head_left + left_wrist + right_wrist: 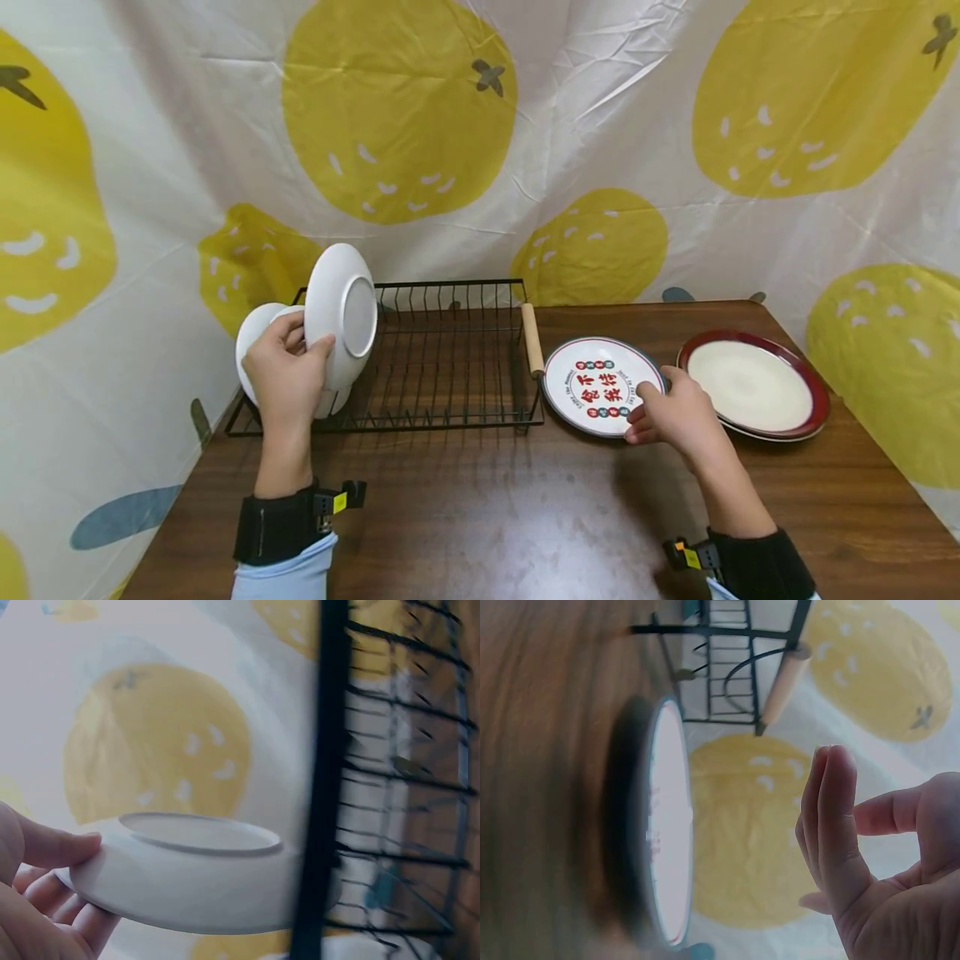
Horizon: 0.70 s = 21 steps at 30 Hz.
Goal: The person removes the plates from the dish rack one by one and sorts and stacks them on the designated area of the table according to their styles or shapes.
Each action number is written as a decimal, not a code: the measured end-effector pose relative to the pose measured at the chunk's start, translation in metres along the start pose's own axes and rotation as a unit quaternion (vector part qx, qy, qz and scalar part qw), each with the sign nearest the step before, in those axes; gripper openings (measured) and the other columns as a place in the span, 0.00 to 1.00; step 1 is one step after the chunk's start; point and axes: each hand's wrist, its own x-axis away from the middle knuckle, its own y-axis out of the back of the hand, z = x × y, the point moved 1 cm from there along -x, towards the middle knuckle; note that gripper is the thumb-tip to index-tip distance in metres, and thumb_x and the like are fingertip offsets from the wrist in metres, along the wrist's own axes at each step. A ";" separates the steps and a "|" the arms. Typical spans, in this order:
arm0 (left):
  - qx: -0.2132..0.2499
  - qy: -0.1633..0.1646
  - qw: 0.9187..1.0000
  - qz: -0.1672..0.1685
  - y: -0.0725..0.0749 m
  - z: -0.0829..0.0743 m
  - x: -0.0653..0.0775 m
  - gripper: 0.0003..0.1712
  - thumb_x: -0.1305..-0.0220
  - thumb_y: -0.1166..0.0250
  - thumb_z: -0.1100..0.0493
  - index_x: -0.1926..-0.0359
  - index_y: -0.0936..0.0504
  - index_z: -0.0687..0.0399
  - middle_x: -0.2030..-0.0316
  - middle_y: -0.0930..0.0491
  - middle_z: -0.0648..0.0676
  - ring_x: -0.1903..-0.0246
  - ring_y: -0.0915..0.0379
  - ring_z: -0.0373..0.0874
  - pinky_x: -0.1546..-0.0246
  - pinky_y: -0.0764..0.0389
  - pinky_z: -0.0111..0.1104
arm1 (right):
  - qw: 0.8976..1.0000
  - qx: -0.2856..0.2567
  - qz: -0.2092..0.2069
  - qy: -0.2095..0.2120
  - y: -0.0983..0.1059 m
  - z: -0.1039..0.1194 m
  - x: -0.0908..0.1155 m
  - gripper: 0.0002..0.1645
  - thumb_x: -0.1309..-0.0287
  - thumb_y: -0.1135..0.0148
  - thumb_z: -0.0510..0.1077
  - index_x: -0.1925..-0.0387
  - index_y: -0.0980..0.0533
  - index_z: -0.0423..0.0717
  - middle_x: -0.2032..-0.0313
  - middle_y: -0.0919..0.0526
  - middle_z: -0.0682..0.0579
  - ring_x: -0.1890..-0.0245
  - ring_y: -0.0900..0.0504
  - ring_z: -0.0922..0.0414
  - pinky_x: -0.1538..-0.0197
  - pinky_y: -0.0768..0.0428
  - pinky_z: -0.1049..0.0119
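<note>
White plate [342, 310], long axis twelve-to-six, underside toward three o'clock, is pinched by the left hand [288, 375]; right hand [678, 417], fingers together, hovers near the printed plate [600, 382].

A white plate [341, 312] tilts steeply at the black rack [442, 367]; a red-lettered plate [600, 390] lies flat.

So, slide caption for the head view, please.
Left grip holds a white dish at the black rack; right grip hovers over a printed plate.
</note>
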 end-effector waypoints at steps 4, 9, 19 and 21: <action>0.038 -0.042 0.998 -0.019 0.004 -0.022 0.007 0.15 0.39 0.25 0.72 0.51 0.11 0.68 0.56 0.09 0.67 0.63 0.15 0.25 0.61 0.20 0.11 | 1.000 -0.009 0.006 0.013 -0.003 0.014 0.009 0.47 0.23 0.55 0.45 0.16 0.62 0.32 0.68 0.10 0.41 0.77 0.10 0.55 0.65 0.08 0.57; 0.106 -0.094 0.990 -0.025 0.007 -0.045 0.025 0.12 0.41 0.24 0.74 0.55 0.11 0.71 0.58 0.09 0.69 0.64 0.15 0.22 0.61 0.15 0.16 | 1.000 -0.019 0.015 0.015 -0.008 0.027 0.025 0.45 0.22 0.54 0.44 0.15 0.60 0.35 0.69 0.11 0.42 0.77 0.11 0.55 0.65 0.08 0.57; 0.127 -0.332 0.934 -0.026 -0.017 -0.066 0.056 0.11 0.46 0.25 0.79 0.61 0.09 0.69 0.65 0.08 0.66 0.61 0.09 0.36 0.52 0.13 0.22 | 0.998 -0.039 0.028 0.051 -0.012 0.049 0.039 0.43 0.23 0.50 0.43 0.16 0.55 0.38 0.70 0.12 0.43 0.76 0.11 0.54 0.64 0.07 0.56; 0.133 -0.381 0.915 -0.020 -0.023 -0.071 0.060 0.11 0.44 0.26 0.79 0.60 0.08 0.68 0.63 0.08 0.65 0.59 0.07 0.46 0.49 0.11 0.26 | 0.996 -0.034 0.037 0.067 -0.013 0.052 0.041 0.42 0.22 0.49 0.44 0.16 0.52 0.40 0.68 0.12 0.43 0.75 0.11 0.53 0.63 0.07 0.55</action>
